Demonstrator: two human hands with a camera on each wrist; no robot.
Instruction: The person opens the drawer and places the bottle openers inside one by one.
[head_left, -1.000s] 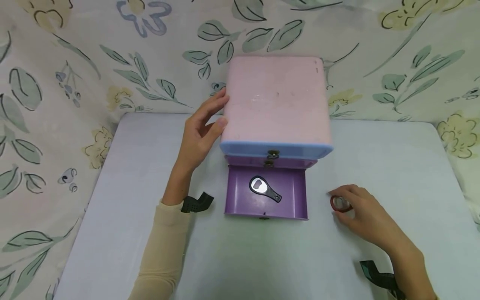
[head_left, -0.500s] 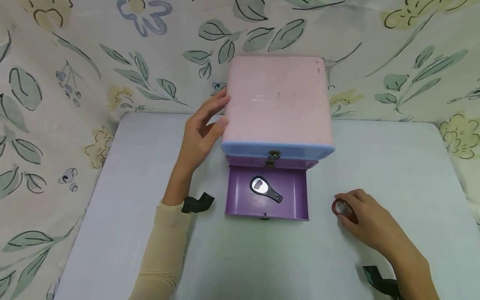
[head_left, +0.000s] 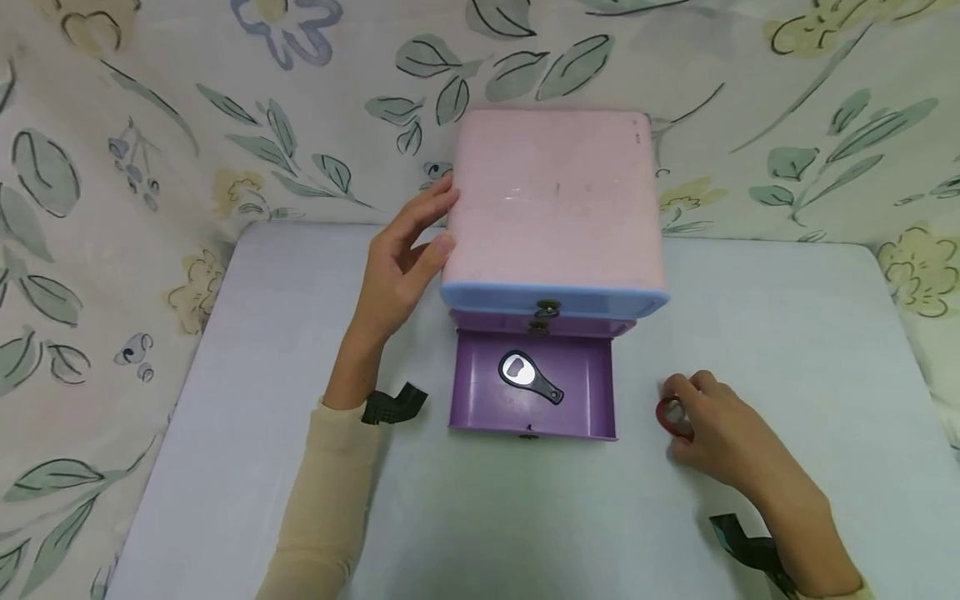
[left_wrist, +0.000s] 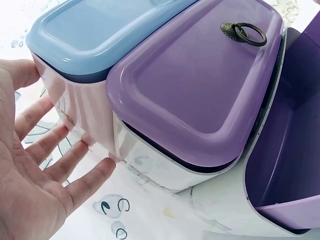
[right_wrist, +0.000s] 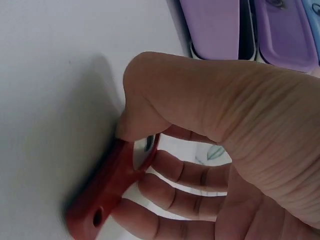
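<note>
A small cabinet [head_left: 558,200] with a pink top has its lowest purple drawer [head_left: 480,408] pulled out. Inside that drawer lies a black bottle opener [head_left: 537,385] with a metal head. My left hand [head_left: 397,267] rests against the cabinet's left side; in the left wrist view its fingers [left_wrist: 82,187] are spread, nearly straight, along the wall. To the right of the drawer, my right hand [head_left: 727,437] pinches a red bottle opener [right_wrist: 107,187] between thumb and fingers, close over the table. The head view shows only its round end; the handle is hidden under the hand.
Above the pulled-out drawer are a shut purple drawer [left_wrist: 185,80] and a blue one [head_left: 495,298], both with ring pulls. The white table [head_left: 480,517] ends at a flowered cloth [head_left: 300,100] behind. Black straps [head_left: 393,405] sit at both wrists.
My right hand first shifts slightly toward me, then back up and left with the red bottle opener, its fingers now curled farther over it. The left hand stays at the cabinet.
</note>
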